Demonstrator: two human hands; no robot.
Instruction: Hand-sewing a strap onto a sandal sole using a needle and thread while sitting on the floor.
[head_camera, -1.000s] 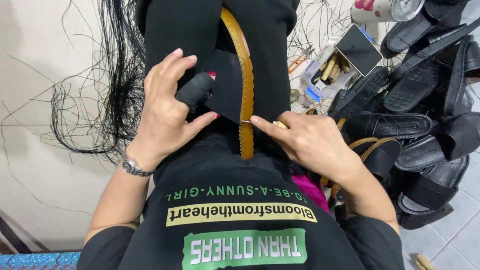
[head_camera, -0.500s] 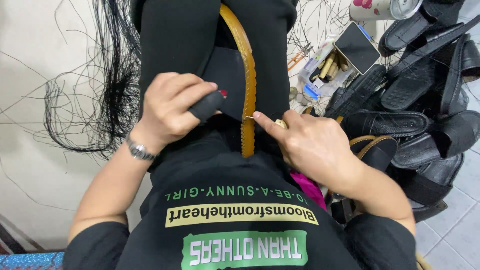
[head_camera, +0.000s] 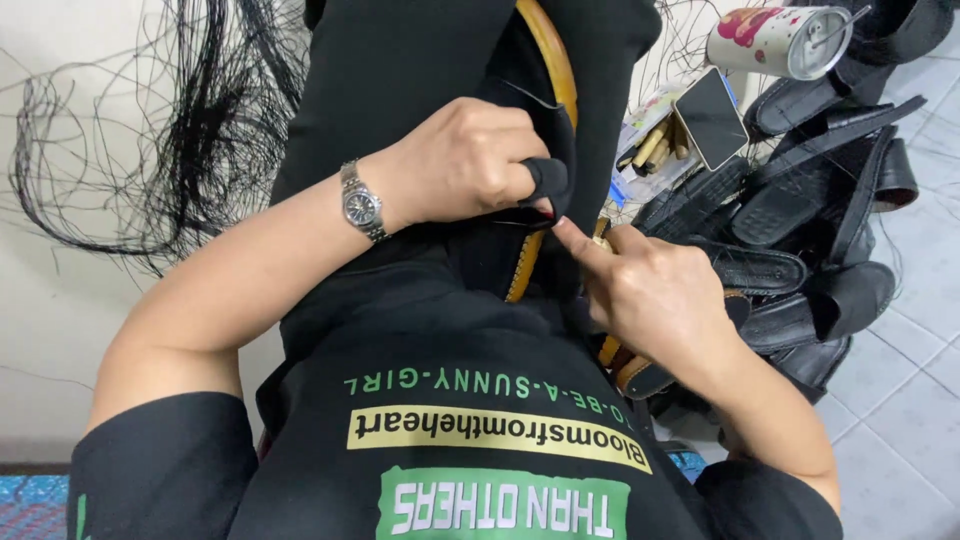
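My left hand (head_camera: 465, 165), with a wristwatch and a black guard over the thumb, grips a black leather piece (head_camera: 545, 115) and folds it over a tan leather strap (head_camera: 548, 40). The strap runs along my lap between my black trouser legs and shows again below the hand (head_camera: 522, 278). My right hand (head_camera: 660, 290) lies just right of it. Its index finger is stretched out and its tip touches the black piece beside my left thumb, while the other fingers are curled. Whatever they hold is hidden.
A heap of black sandals and straps (head_camera: 800, 240) lies on the tiled floor at right. Behind it are a printed can (head_camera: 785, 40), a dark flat phone (head_camera: 712, 118) and a box of small tools (head_camera: 655, 148). Loose black thread (head_camera: 190, 120) sprawls at left.
My left hand has closed and slid right, pulling the black piece over the tan strap. My right index finger has moved up to meet the left thumb.
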